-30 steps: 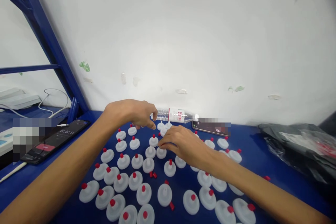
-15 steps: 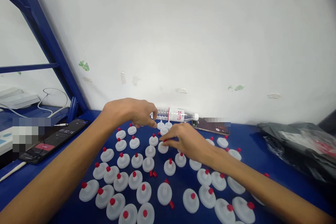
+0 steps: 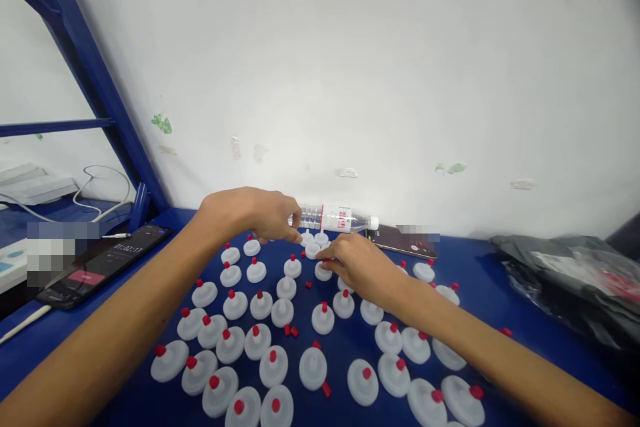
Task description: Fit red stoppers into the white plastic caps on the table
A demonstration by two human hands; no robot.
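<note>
Many white plastic spout lids, most with small red caps, stand on the blue table. My left hand hovers over the far lids near the wall with fingers curled down in a pinch; what it holds is hidden. My right hand rests low among the lids, its fingertips closed on a white lid. An uncapped white lid stands just left of it, and a loose red cap lies on the table beside it.
A clear water bottle lies along the wall behind the hands, with a phone to its right. Another phone showing a timer lies at the left. A dark plastic bag sits at the right. Loose red caps lie among the lids.
My right hand has moved away from me toward the wall, taking a white lid with it. A loose red cap now lies where that hand was. The left hand has barely moved.
</note>
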